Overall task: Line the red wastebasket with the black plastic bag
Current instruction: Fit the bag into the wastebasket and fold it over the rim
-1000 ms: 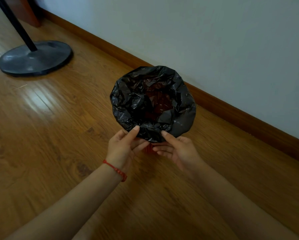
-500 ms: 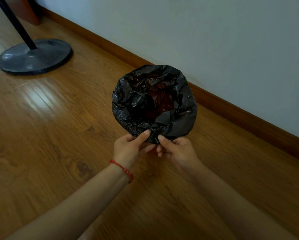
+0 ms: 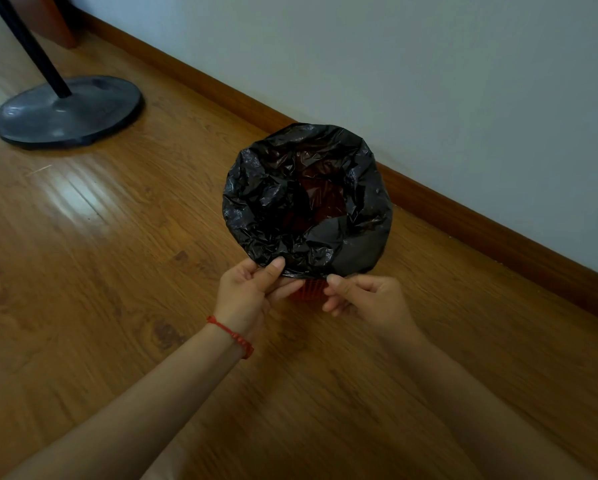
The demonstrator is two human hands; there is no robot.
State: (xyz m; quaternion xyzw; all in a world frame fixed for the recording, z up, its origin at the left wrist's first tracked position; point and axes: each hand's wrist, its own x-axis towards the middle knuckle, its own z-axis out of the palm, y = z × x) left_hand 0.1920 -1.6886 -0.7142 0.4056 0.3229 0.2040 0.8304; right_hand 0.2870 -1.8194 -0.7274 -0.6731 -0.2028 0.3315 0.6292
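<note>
The black plastic bag (image 3: 290, 206) is spread over the mouth of the red wastebasket (image 3: 312, 289), which stands on the wooden floor close to the wall. Only a small patch of the basket's red lattice side shows, between my hands below the bag's near edge. Red shows dimly through the thin plastic in the bag's hollow. My left hand (image 3: 252, 292), with a red cord on its wrist, pinches the bag's near edge with the thumb on top. At the same edge, a little to the right, my right hand (image 3: 363, 296) has its fingertips on the plastic.
A round dark stand base (image 3: 65, 112) with a black slanting pole (image 3: 31, 46) sits on the floor at the far left. A brown skirting board (image 3: 463, 216) runs along the white wall just behind the basket. A wooden furniture corner (image 3: 51, 19) shows at top left.
My hands came together at the bag's near edge, then moved slightly apart again. A patch of the red basket side is uncovered between them now. The basket has stayed in place.
</note>
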